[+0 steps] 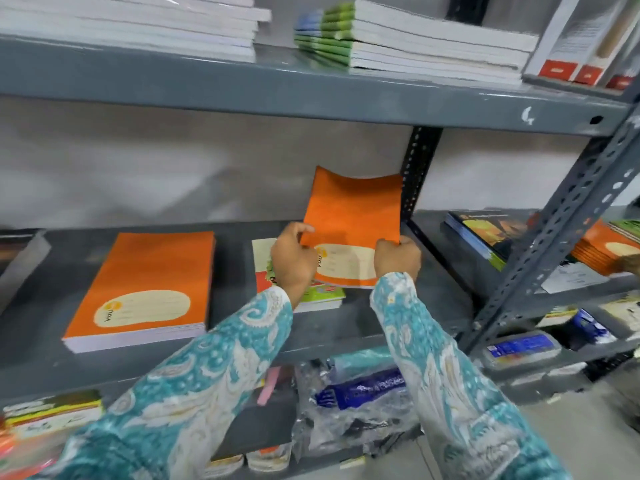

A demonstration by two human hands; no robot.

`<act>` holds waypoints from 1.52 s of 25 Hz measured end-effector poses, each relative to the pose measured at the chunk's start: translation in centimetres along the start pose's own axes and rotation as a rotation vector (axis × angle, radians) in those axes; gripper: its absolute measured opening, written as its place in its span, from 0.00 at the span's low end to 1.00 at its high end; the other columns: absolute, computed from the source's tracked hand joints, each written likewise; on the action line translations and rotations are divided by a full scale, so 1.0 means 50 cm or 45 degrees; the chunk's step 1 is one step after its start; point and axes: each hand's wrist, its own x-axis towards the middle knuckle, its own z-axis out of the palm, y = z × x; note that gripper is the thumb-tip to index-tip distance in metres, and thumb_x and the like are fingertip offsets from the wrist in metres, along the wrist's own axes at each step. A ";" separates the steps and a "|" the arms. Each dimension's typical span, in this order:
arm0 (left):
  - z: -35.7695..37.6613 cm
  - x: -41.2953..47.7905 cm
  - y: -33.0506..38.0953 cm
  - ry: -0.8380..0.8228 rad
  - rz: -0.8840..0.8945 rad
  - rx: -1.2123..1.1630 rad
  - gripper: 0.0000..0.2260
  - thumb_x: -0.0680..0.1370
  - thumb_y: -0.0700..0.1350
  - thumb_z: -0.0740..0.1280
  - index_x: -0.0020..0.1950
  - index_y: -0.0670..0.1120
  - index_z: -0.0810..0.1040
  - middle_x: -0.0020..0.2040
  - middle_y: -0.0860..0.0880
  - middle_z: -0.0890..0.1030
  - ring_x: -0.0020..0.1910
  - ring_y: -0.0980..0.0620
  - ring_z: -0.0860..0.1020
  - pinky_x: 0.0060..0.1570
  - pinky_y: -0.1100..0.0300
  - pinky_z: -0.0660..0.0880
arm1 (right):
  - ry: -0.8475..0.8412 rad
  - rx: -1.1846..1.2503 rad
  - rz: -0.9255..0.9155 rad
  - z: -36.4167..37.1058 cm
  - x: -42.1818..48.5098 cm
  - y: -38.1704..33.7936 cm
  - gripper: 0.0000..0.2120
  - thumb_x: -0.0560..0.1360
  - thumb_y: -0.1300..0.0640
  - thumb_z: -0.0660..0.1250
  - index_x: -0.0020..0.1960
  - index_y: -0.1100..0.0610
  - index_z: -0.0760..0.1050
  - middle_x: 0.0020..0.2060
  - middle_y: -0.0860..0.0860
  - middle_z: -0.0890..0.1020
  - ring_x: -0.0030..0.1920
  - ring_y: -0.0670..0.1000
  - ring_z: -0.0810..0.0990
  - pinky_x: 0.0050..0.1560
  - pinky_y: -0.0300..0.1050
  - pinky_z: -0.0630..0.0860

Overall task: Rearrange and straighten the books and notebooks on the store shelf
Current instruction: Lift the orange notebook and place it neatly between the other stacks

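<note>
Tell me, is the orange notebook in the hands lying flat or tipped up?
Tipped up. The orange notebook rises toward the back wall, gripped at its lower edge by the left hand and right hand, above the green-and-white book.

Open shelf floor: bare grey shelf (235,289) is seen between the orange stack (145,289) and the green-edged books (322,296).
Right limit: passage is blocked by the perforated upright (417,174).
Overhead: room is capped by the upper shelf (311,95).

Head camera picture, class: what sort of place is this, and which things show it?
Probably a stationery or book shop: grey metal shelves, a stack of identical orange notebooks, and piles of books above.
</note>
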 end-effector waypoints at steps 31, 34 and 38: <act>-0.584 0.018 -0.331 -0.677 0.952 1.522 0.21 0.76 0.49 0.53 0.59 0.43 0.80 0.58 0.45 0.83 0.56 0.49 0.82 0.54 0.52 0.78 | -0.648 -0.810 -1.672 0.344 -0.457 0.128 0.15 0.67 0.58 0.67 0.51 0.62 0.83 0.51 0.56 0.86 0.54 0.54 0.84 0.54 0.55 0.80; -0.580 0.016 -0.329 -0.703 0.920 1.483 0.20 0.74 0.47 0.55 0.58 0.42 0.80 0.57 0.44 0.83 0.55 0.48 0.82 0.53 0.52 0.79 | -0.663 -0.708 -1.650 0.346 -0.459 0.133 0.17 0.71 0.59 0.59 0.50 0.62 0.83 0.50 0.56 0.86 0.53 0.54 0.85 0.54 0.54 0.80; -0.583 0.017 -0.336 -0.703 0.902 1.451 0.19 0.74 0.46 0.56 0.58 0.42 0.79 0.58 0.43 0.83 0.56 0.47 0.82 0.54 0.50 0.78 | -0.636 -0.679 -1.629 0.355 -0.458 0.147 0.17 0.73 0.58 0.58 0.51 0.63 0.83 0.50 0.56 0.86 0.53 0.55 0.85 0.55 0.55 0.80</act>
